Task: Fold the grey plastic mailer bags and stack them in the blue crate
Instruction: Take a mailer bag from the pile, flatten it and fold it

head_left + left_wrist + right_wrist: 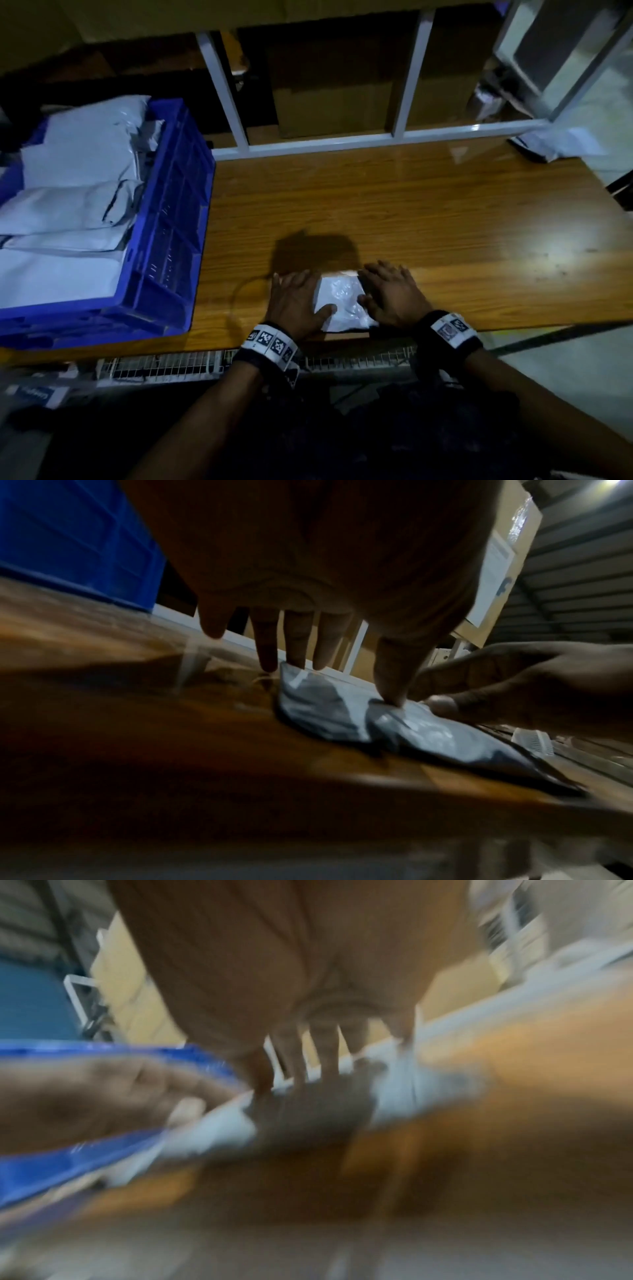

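Two hands flat on one folded bag [342,303] at the table's [411,212] near edge: left hand [296,303] and right hand [390,294] press with fingers spread. Crate [164,240] sits left, stacked with bags [68,205].

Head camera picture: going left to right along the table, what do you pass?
Blue crate of folded grey bags → left hand → grey mailer bag → right hand → bare wooden table.
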`<action>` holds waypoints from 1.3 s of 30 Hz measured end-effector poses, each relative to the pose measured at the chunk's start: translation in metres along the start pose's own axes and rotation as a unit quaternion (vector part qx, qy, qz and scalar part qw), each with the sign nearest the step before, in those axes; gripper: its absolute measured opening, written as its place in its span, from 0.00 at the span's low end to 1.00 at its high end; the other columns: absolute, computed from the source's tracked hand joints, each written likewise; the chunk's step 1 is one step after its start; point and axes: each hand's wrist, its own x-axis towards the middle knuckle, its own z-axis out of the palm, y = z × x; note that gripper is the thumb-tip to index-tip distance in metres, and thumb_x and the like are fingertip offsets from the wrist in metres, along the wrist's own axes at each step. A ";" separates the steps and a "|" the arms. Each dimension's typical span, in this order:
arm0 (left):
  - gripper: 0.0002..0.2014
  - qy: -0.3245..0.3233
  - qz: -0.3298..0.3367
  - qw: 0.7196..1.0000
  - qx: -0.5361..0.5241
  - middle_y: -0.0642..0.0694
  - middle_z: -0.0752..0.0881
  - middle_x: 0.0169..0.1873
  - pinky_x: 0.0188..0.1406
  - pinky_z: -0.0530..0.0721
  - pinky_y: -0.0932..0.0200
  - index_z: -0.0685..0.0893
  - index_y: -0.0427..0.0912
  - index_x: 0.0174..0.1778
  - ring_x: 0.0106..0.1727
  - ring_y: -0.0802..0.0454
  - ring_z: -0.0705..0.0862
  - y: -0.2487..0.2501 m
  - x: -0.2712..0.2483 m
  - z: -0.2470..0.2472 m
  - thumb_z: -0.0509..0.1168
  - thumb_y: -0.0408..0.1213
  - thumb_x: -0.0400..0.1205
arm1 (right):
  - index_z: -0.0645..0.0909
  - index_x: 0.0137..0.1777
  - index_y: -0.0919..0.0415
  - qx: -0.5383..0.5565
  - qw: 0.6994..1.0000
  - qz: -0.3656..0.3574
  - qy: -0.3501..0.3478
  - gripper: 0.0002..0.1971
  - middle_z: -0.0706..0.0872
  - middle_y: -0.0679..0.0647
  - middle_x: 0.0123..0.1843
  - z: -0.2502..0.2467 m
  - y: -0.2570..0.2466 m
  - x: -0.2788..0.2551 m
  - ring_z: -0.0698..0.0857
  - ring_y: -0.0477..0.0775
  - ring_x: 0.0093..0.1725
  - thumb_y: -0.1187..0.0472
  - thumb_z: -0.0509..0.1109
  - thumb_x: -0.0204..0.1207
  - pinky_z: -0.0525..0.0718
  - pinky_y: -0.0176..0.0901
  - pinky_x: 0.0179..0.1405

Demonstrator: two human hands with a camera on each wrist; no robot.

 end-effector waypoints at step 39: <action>0.36 0.039 0.025 0.997 0.058 0.44 0.50 0.91 0.88 0.42 0.39 0.55 0.47 0.91 0.91 0.48 0.45 0.018 -0.009 0.052 0.41 0.61 0.88 | 0.53 0.91 0.57 -0.047 0.996 0.028 0.071 0.35 0.49 0.54 0.93 0.048 -0.022 -0.016 0.46 0.51 0.92 0.38 0.41 0.90 0.47 0.63 0.89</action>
